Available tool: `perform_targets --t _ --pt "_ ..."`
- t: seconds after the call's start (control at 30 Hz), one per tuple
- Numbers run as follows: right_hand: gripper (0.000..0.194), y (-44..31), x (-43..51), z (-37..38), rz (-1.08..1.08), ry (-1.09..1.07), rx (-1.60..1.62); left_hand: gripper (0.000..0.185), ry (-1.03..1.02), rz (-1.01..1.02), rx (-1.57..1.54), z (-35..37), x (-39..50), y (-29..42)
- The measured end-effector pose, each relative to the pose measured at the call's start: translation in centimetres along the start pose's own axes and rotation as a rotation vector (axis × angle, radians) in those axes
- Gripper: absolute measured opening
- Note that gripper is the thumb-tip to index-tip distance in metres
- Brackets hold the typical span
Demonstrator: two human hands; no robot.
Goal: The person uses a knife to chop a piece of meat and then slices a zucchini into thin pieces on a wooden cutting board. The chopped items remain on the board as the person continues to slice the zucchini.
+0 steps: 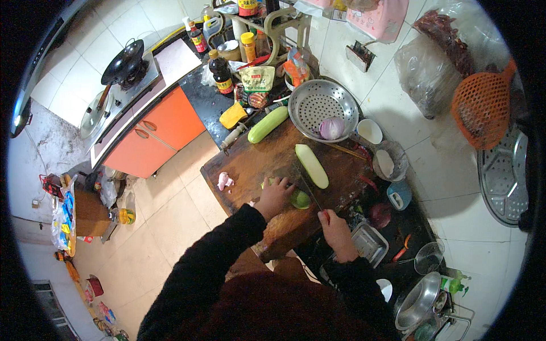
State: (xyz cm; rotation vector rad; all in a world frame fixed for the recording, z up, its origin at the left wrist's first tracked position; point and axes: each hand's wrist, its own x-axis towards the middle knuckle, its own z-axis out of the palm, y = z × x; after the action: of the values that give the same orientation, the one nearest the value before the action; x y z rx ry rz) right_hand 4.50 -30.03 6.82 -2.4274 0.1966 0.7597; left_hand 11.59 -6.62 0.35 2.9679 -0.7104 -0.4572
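A thick wooden cutting board (277, 153) lies before me. My left hand (275, 198) presses down on a green zucchini half (302, 199), covering much of it. In my right hand (337, 234) is the handle of a kitchen knife (308, 184), its blade on edge just beyond the held piece. On the blade's far side rests another zucchini half (312, 166), pale cut face up. A whole zucchini (268, 124) lies at the board's back edge. Small pinkish pieces (224, 180), perhaps raw meat, sit near the left edge.
A steel colander (311, 100) holding a cut red onion (332, 128) stands behind the board. A white cup (369, 131) and a plastic tray (370, 244) are to the right. Sauce bottles (220, 72) crowd the back counter. A wok (123, 62) sits on the stove at far left.
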Motion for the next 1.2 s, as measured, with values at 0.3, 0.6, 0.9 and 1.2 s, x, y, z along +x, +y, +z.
perform_targets --t 0.3,0.6,0.9,1.2 --pt "0.052 -1.0 -2.0 1.0 -0.097 0.118 -0.171 0.043 0.347 0.000 -0.169 2.3 -1.9 2.3" --pt "0.048 -0.7 -2.7 0.5 -0.096 0.183 -0.196 0.032 0.420 0.205 -0.169 2.1 -1.3 2.4" --pt "0.044 -0.6 -3.2 0.3 -0.193 0.263 -0.174 0.026 0.461 0.162 -0.165 1.1 -2.0 3.3" --pt "0.041 -0.7 -3.1 0.4 -0.211 0.283 -0.198 0.027 0.431 0.149 -0.182 0.8 -2.5 3.6"
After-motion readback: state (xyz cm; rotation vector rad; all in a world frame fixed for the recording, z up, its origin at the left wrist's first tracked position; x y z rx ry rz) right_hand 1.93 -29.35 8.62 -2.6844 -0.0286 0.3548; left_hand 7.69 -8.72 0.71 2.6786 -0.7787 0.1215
